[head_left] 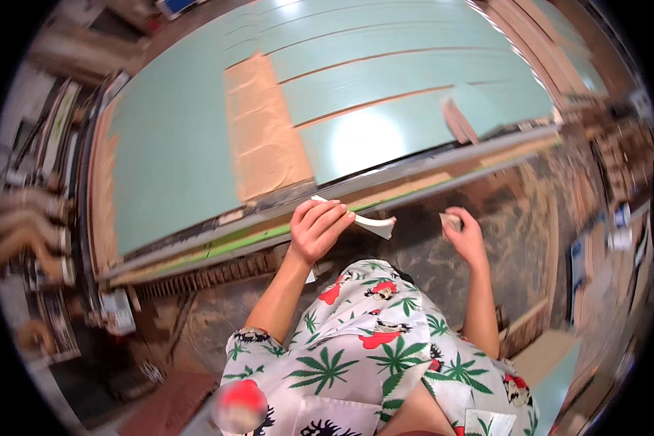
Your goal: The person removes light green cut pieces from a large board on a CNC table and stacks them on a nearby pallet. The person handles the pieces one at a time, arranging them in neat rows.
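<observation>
My left hand (318,227) is closed around a white, curved, slender piece (375,224) whose flared end points to the right. It holds the piece over the near edge of the large table, in front of my body. My right hand (465,237), apart from it on the right, pinches a small greyish-brown flat piece (451,221) between thumb and fingers. That piece looks like folded sandpaper, but its kind is not certain. The white piece's other end is mostly covered by my left fingers.
Pale green panels (174,160) lie on the big table, with a tan sheet (265,138) across them. A pinkish strip (458,122) rests near the front edge. Curved brown wooden parts (33,229) stand at the left, and wooden pieces (625,163) at the right.
</observation>
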Demonstrator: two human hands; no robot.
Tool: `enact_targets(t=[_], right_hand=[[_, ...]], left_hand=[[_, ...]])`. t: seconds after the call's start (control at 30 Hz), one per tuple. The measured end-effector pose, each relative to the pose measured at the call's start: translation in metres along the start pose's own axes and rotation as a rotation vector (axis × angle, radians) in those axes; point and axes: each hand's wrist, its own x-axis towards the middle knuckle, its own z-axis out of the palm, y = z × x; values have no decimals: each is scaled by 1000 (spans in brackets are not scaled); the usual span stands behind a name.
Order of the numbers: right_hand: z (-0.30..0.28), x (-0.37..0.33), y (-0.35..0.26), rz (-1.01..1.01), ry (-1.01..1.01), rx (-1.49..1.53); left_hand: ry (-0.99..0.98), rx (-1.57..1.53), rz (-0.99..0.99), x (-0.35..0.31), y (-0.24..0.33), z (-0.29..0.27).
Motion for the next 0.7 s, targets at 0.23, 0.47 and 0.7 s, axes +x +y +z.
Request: enact_targets(t=[0.23, 0.47, 0.7], right_hand=[[-22, 20, -16, 166, 119, 37], [-57, -12, 36, 244, 330, -39], [-139, -41, 95, 372, 527, 156]], left_hand=[[74, -115, 282, 96, -23, 42], [55, -267, 407, 157, -18, 114], [-156, -808, 14, 210, 96, 244]])
